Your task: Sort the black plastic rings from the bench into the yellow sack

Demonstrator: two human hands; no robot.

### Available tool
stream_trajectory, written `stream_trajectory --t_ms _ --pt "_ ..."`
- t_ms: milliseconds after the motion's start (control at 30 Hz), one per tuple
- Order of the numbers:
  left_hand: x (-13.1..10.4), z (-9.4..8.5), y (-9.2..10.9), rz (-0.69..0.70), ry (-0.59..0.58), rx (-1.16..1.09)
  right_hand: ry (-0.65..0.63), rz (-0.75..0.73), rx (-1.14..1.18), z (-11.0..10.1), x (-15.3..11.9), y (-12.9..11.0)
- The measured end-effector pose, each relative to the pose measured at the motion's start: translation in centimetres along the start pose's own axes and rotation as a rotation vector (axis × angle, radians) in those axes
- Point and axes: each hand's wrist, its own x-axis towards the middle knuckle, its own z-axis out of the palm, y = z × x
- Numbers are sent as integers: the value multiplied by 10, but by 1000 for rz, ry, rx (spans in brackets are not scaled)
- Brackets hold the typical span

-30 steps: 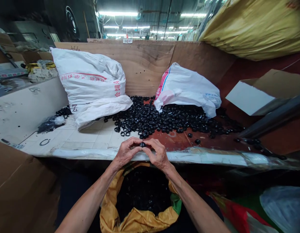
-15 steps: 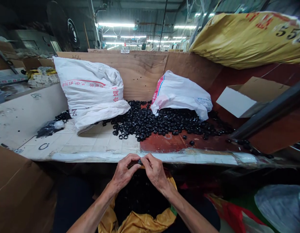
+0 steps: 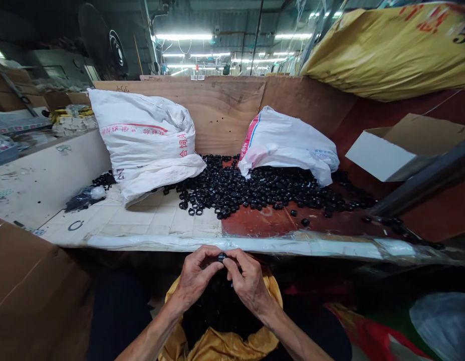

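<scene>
Between my two hands is a small black ring-like part (image 3: 221, 257), pinched by the fingertips just in front of the bench edge. My left hand (image 3: 198, 275) grips it with thumb and forefinger from the left. From the right, my right hand (image 3: 248, 281) closes thumb and forefinger on the same part. A bit of something dark shows under the right fingers, too small to name. Below both hands stands a yellow sack (image 3: 221, 346), its mouth folded open around a dark mass of black parts. A heap of black rings (image 3: 236, 193) is spread over the bench.
Two white sacks (image 3: 150, 135) (image 3: 292, 145) rest on the bench against a wooden back board (image 3: 221, 108). At the right are an open carton (image 3: 386, 155), a dark metal bar (image 3: 424, 185) and a yellow sack above (image 3: 386, 50). A brown cardboard box (image 3: 29, 281) stands at the left.
The hands have come slightly lower and to the right in view, and the black part between the fingertips shows more plainly. The whole view has shifted a little.
</scene>
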Motion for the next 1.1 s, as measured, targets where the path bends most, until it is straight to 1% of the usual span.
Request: stream_trajectory --t_ms 100,167,233,300,367,433,533,567,600,633,667,700,733,767,800,833,867,900,933,1000,1100 --pt "-11 1 -8 216 -15 163 9 305 183 11 -7 1" --pt "-19 0 -12 353 -77 281 19 488 407 16 -12 1" --pt "-26 -5 -12 446 -167 377 2 672 636 18 -16 1" --pt "-29 -11 -9 490 -286 423 -53 875 766 15 -18 0" --pt "-29 -19 -3 484 -414 415 -133 1022 773 11 -19 -1" --pt "-28 -24 2 458 -506 395 -213 1091 745 9 -20 -3" --pt "-27 -28 8 470 -579 407 -260 1148 714 8 -22 -5" --pt "-26 -29 10 490 -606 416 -287 1135 664 8 -21 -6" --pt "-25 -31 12 508 -631 424 -325 1076 567 6 -20 -7" --pt "-22 -34 13 517 -642 433 -353 958 424 2 -16 -8" --pt "-18 -38 14 505 -623 443 -363 789 248 -2 -9 -9" --pt "-11 -43 14 464 -569 459 -339 580 51 -8 1 -11" --pt "-1 -49 12 389 -470 481 -265 355 -129 -13 14 -11" --pt "11 -56 9 278 -329 511 -197 169 -271 -18 29 -12" --pt "24 -62 3 133 -176 555 -168 33 -375 -21 46 -11" --pt "40 -68 -3 6 -21 597 -141 -43 -468 -23 63 -9" --pt "55 -73 -11 -112 81 639 -143 -73 -560 -22 79 -6" --pt "70 -77 -19 -201 140 692 -164 -73 -653 -20 94 -3" --pt "84 -80 -26 -246 140 750 -186 -56 -738 -17 106 1" --pt "104 -83 -38 -274 125 838 -223 -13 -868 -8 123 10" --pt "117 -81 -47 -253 70 871 -235 -15 -950 2 130 23"
